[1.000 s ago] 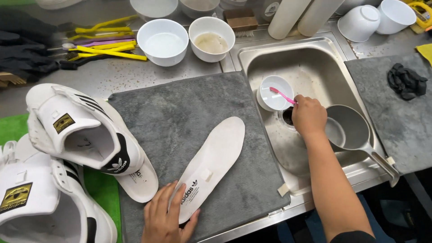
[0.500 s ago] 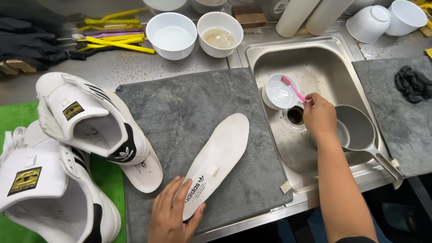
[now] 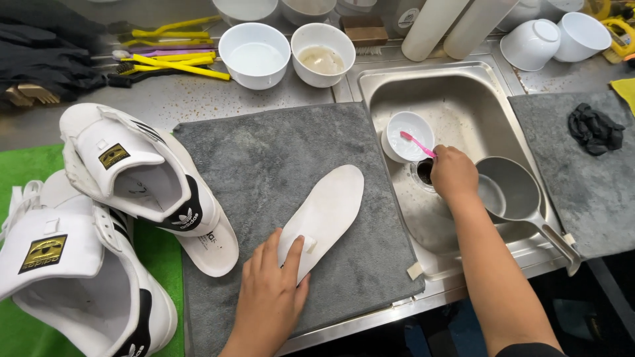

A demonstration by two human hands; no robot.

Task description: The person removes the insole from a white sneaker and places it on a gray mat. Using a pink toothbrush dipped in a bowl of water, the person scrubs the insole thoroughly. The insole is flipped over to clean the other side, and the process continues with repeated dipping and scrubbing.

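A white insole [image 3: 327, 211] lies on a grey towel [image 3: 278, 152] in front of me. My left hand [image 3: 271, 291] presses flat on the insole's heel end. Over the steel sink [image 3: 463, 92] my right hand [image 3: 453, 173] is closed on a pink toothbrush [image 3: 417, 144], whose head dips into a small white bowl [image 3: 407, 135] inside the sink. A metal ladle-like scoop [image 3: 512, 195] lies in the sink just right of that hand.
Two white high-top sneakers [image 3: 142, 178] [image 3: 73, 277] rest at the left, partly on a green mat [image 3: 16, 172]. Two white bowls [image 3: 254, 53] [image 3: 323, 53] of liquid stand behind the towel, with yellow brushes [image 3: 172, 63] beside them. A second grey towel [image 3: 582, 178] with a black cloth [image 3: 595, 129] lies right.
My left hand slid further onto the insole's heel. The right hand stays over the sink with the toothbrush in the small bowl; the view shifted slightly.
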